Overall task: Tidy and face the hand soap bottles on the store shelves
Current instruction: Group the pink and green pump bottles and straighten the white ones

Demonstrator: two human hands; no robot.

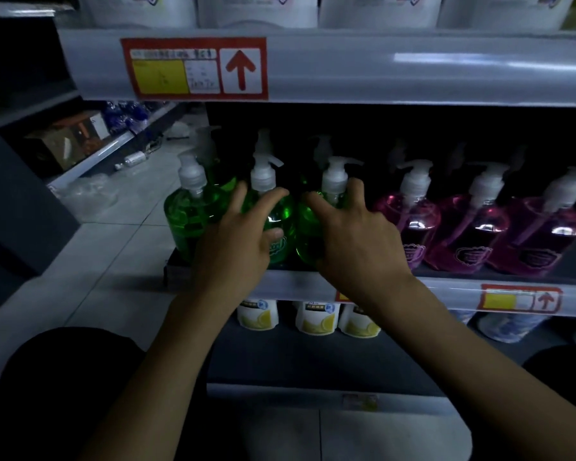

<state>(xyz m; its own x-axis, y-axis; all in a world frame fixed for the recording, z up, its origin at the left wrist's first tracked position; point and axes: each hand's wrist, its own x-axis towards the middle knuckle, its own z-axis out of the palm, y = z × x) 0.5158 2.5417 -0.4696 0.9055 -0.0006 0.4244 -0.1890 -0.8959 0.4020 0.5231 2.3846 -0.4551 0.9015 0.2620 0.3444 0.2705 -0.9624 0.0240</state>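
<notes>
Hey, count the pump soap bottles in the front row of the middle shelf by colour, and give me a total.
Green bottles: 3
Pink bottles: 3
Total: 6
Left hand holds the middle green bottle, right hand the right green bottle. Pump tops behind are too dim to count.

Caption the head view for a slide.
Left hand grips the middle green bottle, right hand the rightmost green bottle, pink bottles alongside on the shelf.
</notes>
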